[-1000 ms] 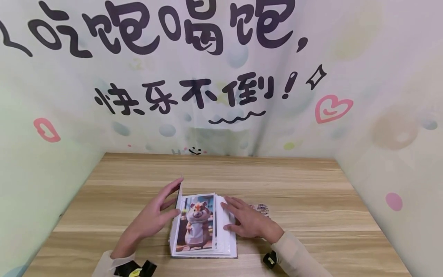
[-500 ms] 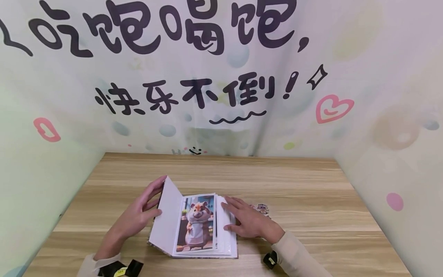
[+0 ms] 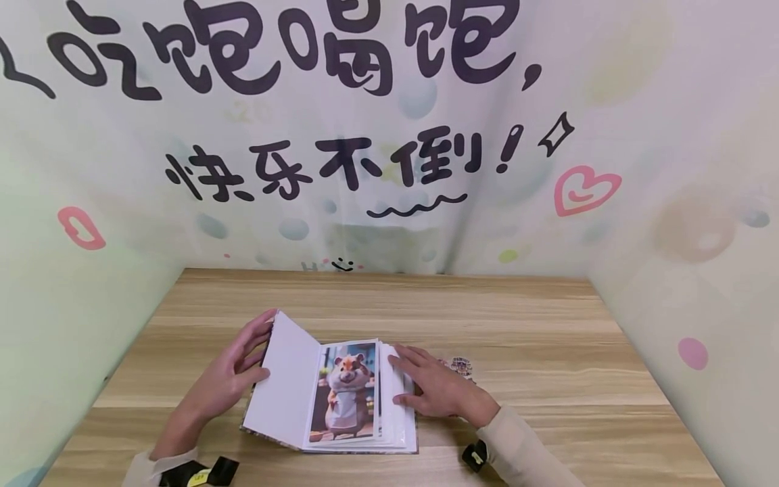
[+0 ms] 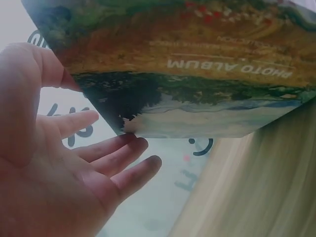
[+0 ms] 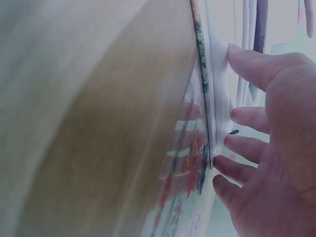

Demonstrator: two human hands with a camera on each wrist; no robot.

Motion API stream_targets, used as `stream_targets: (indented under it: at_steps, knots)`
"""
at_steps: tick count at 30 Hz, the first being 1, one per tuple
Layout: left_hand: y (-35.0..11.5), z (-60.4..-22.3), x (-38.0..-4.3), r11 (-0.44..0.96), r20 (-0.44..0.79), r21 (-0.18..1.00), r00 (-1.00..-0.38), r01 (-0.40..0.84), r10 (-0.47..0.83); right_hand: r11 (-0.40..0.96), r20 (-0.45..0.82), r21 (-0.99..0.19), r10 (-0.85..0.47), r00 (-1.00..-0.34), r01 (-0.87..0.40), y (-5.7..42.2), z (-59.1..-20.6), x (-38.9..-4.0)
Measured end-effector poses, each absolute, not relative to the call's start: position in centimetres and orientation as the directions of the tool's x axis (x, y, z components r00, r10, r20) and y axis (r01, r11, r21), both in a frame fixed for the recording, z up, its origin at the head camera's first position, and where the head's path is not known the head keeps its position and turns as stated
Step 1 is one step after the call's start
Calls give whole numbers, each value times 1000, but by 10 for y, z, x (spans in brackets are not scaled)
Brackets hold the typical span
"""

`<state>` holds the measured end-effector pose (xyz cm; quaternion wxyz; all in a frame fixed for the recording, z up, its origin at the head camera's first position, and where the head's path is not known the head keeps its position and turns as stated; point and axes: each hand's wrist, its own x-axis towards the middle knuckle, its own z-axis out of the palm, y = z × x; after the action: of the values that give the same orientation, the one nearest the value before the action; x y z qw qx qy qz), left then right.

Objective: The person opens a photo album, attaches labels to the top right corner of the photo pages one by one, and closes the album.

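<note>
A photo album [image 3: 349, 450] lies on the table with its cover [image 3: 285, 385] partly raised, showing a white inner side. The top pocket holds a picture of a hamster in a white apron [image 3: 347, 396]. My left hand [image 3: 228, 379] is at the cover's free edge, fingers extended and thumb reaching to the inner side. In the left wrist view the cover's painted outside [image 4: 197, 69] reads "PHOTO ALBUM", and a fingertip meets its corner. My right hand [image 3: 438, 385] rests with fairly straight fingertips on the right margin of the white pages [image 5: 219, 84].
Partly beneath my right hand, printed sticker-like pieces [image 3: 462, 366] lie on the wooden table [image 3: 535, 338]. A curtain with large lettering [image 3: 389, 162] hangs behind the table. Black straps with small devices are on both wrists.
My left hand has moved left with the album cover, which has swung from nearly upright to leaning well open. The right hand has stayed on the pages.
</note>
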<state>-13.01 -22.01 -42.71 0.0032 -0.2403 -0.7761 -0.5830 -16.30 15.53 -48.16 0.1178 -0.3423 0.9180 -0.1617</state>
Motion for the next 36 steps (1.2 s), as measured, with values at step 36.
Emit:
stream_targets:
  at_steps: [36]
  knots:
    - [-251,-452,-133,344,207,901,-958,265,198,719,-114,-390,-657,-745,-575,155,-479,-163]
